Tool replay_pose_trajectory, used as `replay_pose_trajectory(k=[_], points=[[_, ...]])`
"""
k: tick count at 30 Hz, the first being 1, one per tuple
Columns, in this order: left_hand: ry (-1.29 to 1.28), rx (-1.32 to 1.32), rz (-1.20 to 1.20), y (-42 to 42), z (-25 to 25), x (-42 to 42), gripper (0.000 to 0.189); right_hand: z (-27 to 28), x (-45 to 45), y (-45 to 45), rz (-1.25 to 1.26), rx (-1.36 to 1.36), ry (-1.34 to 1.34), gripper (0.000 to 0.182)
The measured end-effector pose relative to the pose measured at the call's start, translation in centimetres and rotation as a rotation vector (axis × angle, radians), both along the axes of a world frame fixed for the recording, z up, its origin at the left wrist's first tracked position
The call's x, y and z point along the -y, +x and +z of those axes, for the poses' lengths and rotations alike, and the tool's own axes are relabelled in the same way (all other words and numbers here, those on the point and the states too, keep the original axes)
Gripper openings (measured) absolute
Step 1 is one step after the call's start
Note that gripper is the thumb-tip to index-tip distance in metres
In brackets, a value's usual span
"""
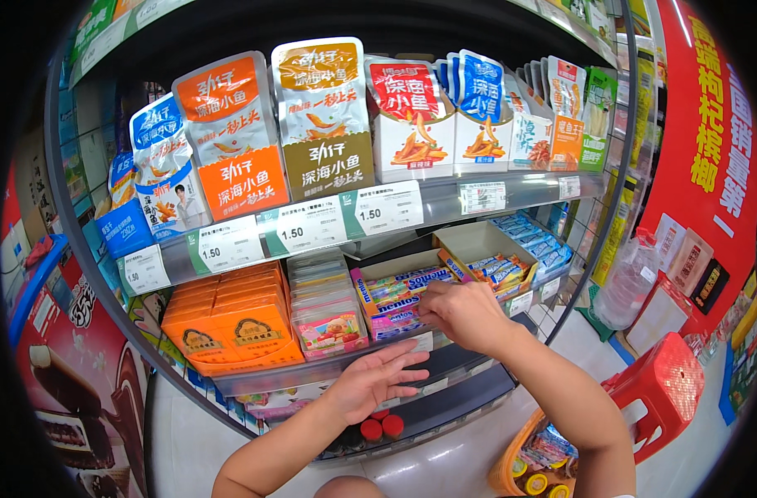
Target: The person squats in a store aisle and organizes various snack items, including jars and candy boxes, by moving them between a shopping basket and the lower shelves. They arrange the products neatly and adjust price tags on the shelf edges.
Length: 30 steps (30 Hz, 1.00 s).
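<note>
My right hand [462, 311] is at the right side of an open box of Mentos candy rolls [398, 299], fingers bent down over the rolls; whether it grips one is hidden. My left hand [381, 381] hangs in front of the lower shelf edge, fingers spread, holding nothing. Left of the candy box stand upright flat packets [325, 311] and orange cartons [232, 320]. To its right is an open box with small wrapped rolls [501, 272], then blue-wrapped packs [537, 243].
Above, a shelf with price tags [316, 224] holds fish snack pouches [322, 124]. Red-capped jars [381, 428] stand low down. At the right are a red plastic stool [662, 380], an orange basket [506, 464] of goods and a clear plastic jug [624, 289].
</note>
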<state>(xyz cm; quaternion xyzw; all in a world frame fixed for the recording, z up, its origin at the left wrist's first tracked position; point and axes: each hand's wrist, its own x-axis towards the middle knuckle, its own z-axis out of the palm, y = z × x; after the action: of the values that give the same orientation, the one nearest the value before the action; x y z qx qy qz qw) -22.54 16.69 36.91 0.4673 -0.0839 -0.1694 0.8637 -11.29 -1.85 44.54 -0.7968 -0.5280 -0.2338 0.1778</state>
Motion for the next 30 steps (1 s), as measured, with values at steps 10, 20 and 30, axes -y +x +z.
replay_pose_trajectory(k=[10,20,30], points=[[-0.303,-0.097,0.02,-0.9,1.4,0.6,0.085,1.2,1.6,-3.8,0.034,0.027,0.049,0.01],[-0.277,-0.082,0.014,-2.9,1.2,4.6,0.079,-2.7,8.6,-10.4,0.046,0.074,0.161,0.022],[-0.349,-0.202,-0.317,-0.4,-4.3,16.6,0.093,-8.6,27.1,-14.5,-0.36,-1.135,1.325,0.045]])
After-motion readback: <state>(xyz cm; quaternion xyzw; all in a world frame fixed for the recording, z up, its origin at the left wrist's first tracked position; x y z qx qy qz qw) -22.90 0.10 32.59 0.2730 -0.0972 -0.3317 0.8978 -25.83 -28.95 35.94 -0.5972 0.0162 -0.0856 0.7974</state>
